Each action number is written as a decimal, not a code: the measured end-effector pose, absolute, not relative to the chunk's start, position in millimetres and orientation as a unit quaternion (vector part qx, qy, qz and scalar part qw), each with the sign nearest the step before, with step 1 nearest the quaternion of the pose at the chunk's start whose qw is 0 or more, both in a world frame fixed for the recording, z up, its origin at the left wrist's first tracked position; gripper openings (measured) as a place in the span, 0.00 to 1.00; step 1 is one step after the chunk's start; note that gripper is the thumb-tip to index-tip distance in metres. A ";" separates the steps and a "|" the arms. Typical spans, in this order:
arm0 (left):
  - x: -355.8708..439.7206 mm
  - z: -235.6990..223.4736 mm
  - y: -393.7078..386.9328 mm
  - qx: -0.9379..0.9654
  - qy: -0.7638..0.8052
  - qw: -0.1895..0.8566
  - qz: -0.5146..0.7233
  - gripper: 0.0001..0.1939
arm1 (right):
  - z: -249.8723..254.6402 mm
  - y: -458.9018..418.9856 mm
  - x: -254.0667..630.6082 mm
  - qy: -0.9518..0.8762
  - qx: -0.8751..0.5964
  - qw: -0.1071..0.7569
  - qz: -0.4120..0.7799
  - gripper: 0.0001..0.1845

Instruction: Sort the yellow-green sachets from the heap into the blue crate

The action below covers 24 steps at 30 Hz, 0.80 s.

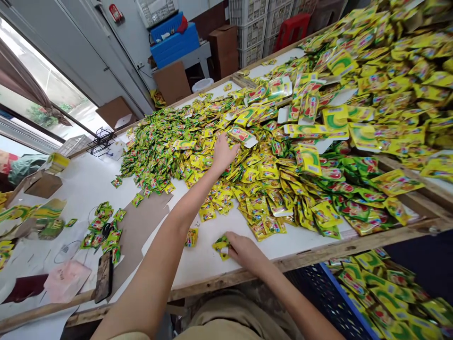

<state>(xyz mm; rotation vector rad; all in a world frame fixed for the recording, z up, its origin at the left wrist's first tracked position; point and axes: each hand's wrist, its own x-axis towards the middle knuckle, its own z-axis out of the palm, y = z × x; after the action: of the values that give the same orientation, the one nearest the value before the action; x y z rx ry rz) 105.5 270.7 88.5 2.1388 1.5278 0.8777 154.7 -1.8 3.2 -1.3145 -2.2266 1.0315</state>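
Note:
My left hand (224,155) is stretched out over the heap of small sachets (198,163), thumb and fingers apart, with nothing visible in it. Just beyond its fingers lies a small yellow carton (242,136) with a white open flap. Near the front edge of the table, my right hand (244,252) pinches a few green-and-yellow sachets (221,246) at their side; how many cannot be told. One loose yellow sachet (191,237) lies to the left of them, beside my left forearm.
Larger yellow packets (396,85) pile up at the right, behind a wooden divider (417,182). A blue crate (343,297) of packets stands below the table edge. At the left lie a phone (104,277), a pink paper packet (67,281) and a black wire rack (101,141).

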 end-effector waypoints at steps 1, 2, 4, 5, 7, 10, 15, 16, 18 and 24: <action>119.5 88.9 284.3 0.786 0.523 0.152 0.293 0.30 | 5.0 -4.3 157.6 -0.790 -0.456 0.178 0.369 0.10; 131.1 89.3 296.3 0.815 0.500 0.128 0.263 0.32 | 7.0 -7.2 161.2 -0.792 -0.449 0.179 0.373 0.11; 146.2 90.1 316.1 0.859 0.469 0.108 0.173 0.37 | 10.9 -14.3 168.8 -0.792 -0.443 0.173 0.382 0.14; 150.1 90.3 323.9 0.873 0.461 0.104 0.123 0.38 | 12.7 -17.9 172.2 -0.793 -0.443 0.161 0.385 0.15; 152.2 90.5 335.7 0.886 0.453 0.092 0.044 0.36 | 15.2 -24.1 177.2 -0.798 -0.441 0.132 0.389 0.15; 146.0 95.3 343.5 0.902 0.428 0.046 0.012 0.29 | 16.5 -28.8 181.1 -0.799 -0.431 0.116 0.403 0.15; 116.9 126.0 312.1 0.888 0.445 0.002 0.117 0.28 | 12.6 -28.6 186.0 -0.761 -0.413 0.208 0.455 0.18; 107.8 131.9 294.8 0.886 0.439 0.009 0.150 0.29 | 11.3 -28.6 188.2 -0.741 -0.424 0.243 0.460 0.17; 86.6 136.8 248.4 0.881 0.429 0.040 0.193 0.29 | 9.3 -28.3 194.5 -0.683 -0.452 0.321 0.474 0.13; 28.0 81.4 83.2 0.831 0.487 0.228 0.143 0.26 | 22.5 -20.0 220.6 -0.458 -0.519 0.536 0.483 0.19</action>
<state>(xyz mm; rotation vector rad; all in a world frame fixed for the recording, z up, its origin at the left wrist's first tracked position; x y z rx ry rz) 28.0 83.2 81.4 2.2897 1.3409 0.3941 220.6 -20.0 22.5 -1.2351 -1.0910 1.1504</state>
